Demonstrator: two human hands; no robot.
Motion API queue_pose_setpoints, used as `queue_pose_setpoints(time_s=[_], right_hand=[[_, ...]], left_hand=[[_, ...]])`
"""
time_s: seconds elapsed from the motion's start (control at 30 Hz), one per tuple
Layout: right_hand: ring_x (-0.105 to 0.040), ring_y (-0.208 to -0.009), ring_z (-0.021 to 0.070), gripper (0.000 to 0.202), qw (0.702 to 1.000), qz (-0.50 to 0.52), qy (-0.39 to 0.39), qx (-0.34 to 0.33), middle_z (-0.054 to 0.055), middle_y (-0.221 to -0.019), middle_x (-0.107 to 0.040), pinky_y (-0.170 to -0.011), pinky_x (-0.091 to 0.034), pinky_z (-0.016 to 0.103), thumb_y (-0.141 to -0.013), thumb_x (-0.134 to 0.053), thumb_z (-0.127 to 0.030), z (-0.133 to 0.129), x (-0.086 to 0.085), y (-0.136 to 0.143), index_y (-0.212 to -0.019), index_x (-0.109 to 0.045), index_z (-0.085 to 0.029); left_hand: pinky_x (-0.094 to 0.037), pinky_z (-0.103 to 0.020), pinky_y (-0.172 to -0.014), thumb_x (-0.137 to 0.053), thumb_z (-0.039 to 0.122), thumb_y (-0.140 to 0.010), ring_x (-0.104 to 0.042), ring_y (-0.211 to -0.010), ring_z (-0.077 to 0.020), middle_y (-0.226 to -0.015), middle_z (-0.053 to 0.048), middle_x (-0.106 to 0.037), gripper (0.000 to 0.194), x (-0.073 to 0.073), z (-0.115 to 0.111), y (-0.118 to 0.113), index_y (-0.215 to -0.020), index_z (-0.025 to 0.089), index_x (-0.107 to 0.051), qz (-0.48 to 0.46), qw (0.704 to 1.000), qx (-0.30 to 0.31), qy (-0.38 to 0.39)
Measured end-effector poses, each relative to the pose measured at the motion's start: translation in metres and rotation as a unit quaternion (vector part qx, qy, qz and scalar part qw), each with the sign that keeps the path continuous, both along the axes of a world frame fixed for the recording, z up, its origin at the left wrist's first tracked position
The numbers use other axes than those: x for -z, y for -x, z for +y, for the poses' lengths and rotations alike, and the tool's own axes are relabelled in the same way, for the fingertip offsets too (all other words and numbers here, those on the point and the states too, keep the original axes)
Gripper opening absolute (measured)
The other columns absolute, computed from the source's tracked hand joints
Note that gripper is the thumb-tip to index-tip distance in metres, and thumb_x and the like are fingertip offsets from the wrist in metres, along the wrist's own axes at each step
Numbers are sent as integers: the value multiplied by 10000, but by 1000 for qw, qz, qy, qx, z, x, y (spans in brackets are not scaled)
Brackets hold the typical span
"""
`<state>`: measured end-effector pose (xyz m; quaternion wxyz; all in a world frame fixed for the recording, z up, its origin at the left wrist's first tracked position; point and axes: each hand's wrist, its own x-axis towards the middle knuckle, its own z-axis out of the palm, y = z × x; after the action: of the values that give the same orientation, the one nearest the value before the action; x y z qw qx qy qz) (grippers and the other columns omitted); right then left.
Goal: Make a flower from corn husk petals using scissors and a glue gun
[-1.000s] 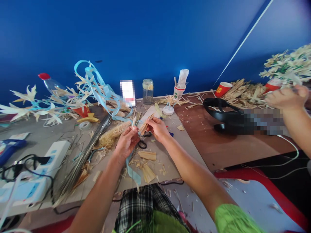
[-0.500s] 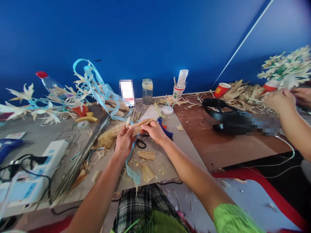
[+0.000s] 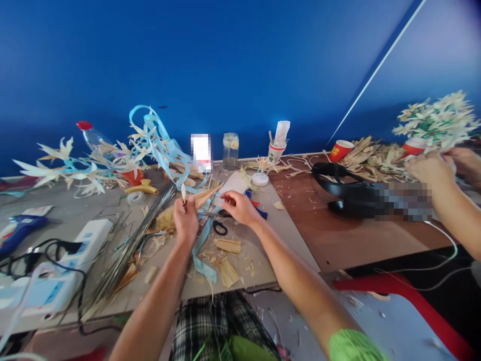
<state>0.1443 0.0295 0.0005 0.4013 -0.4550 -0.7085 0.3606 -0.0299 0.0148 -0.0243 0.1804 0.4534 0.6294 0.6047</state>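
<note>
My left hand (image 3: 186, 220) is closed round a dried corn husk strip (image 3: 208, 193), whose pointed end sticks out to the right. A small whitish bud-like tip (image 3: 183, 190) rises above its thumb. Just right of the strip, my right hand (image 3: 239, 206) hovers with curled fingers, a gap showing between thumb and forefinger and nothing visible in them. Black-handled scissors (image 3: 220, 228) lie on the table below and between the hands, partly covered. A light blue ribbon (image 3: 204, 268) trails beside them toward the table's front edge.
Left are a bundle of thin wires (image 3: 130, 250), a white power strip (image 3: 80, 260) and a blue glue gun (image 3: 22, 228). A glass jar (image 3: 230, 153) and paper cup (image 3: 276, 153) stand behind. A black headset-like object (image 3: 349, 193) lies right, near another person's hands (image 3: 432, 168).
My right hand has let go of the husk strip and moved slightly right, away from it. My left hand keeps the strip, and the scissors between the hands show more.
</note>
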Motion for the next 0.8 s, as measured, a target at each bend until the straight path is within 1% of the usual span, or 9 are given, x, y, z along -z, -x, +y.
queue_pose_setpoints(time_s=[0.07, 0.17, 0.2, 0.27, 0.37, 0.5, 0.57, 0.67, 0.8], right_hand=[[-556, -723, 130, 258, 992, -121, -33, -32, 52, -834, -627, -698, -421, 251, -764, -620, -306, -4, -1, -1, -957, -634, -136], [-578, -870, 200, 311, 944, -307, -84, -87, 110, -954, -628, -768, -412, 292, -747, -648, -340, -15, -2, 1, -984, -641, -138], [-573, -914, 228, 340, 927, -351, -99, -93, 126, -978, -624, -788, -408, 312, -743, -650, -353, -18, -3, 2, -1003, -634, -135], [-554, -977, 266, 404, 905, -398, -120, -86, 147, -1012, -617, -818, -400, 339, -748, -640, -361, -24, -4, 4, -1072, -600, -123], [-541, -1004, 277, 439, 894, -422, -127, -75, 155, -1037, -609, -826, -392, 351, -768, -608, -320, -29, -4, 7, -1150, -541, -116], [-564, -966, 269, 325, 888, -436, -117, -84, 146, -1019, -619, -793, -393, 349, -772, -557, -236, -26, -6, 8, -1079, -564, -129], [-584, -940, 261, 291, 896, -425, -102, -78, 141, -994, -636, -779, -397, 338, -765, -549, -221, -23, -8, 6, -1039, -584, -130], [-603, -929, 238, 286, 920, -378, -72, -75, 123, -991, -659, -773, -402, 303, -764, -565, -248, -17, -12, 1, -1028, -603, -144], [-613, -898, 211, 253, 936, -333, -54, -94, 94, -989, -677, -750, -404, 272, -740, -597, -232, -13, -15, -7, -982, -630, -167]], left_hand=[[-284, -222, -484, -506, 378, -830, -360, -504, -91, -566, 59, -382, 243, -1, 0, 2, -699, 194, -417, 18, 1000, 0, 3], [-289, -236, -502, -492, 376, -833, -368, -510, -100, -566, 56, -387, 242, -4, -1, 2, -691, 198, -408, 42, 999, -16, 1], [-293, -240, -509, -490, 373, -833, -374, -515, -104, -569, 54, -392, 242, -5, -1, 3, -688, 200, -404, 51, 998, -23, -1], [-304, -247, -525, -490, 366, -831, -390, -530, -111, -581, 47, -405, 242, -7, -2, 3, -679, 202, -398, 70, 997, -30, -7], [-318, -254, -544, -492, 354, -829, -404, -545, -118, -599, 38, -424, 228, -8, -2, 4, -681, 204, -407, 92, 995, -30, -12], [-327, -255, -548, -510, 355, -818, -412, -554, -122, -603, 36, -434, 214, -6, -1, 6, -695, 200, -429, 88, 995, -39, -18], [-322, -249, -530, -514, 374, -815, -401, -538, -118, -593, 42, -423, 228, -4, 0, 7, -696, 201, -426, 55, 997, -43, -20], [-313, -237, -502, -516, 395, -816, -385, -515, -108, -581, 49, -410, 246, -1, 2, 8, -698, 202, -419, 8, 999, -43, -18], [-308, -227, -484, -522, 407, -816, -379, -507, -100, -577, 53, -400, 262, -1, 2, 9, -698, 201, -411, -30, 999, -38, -18]])
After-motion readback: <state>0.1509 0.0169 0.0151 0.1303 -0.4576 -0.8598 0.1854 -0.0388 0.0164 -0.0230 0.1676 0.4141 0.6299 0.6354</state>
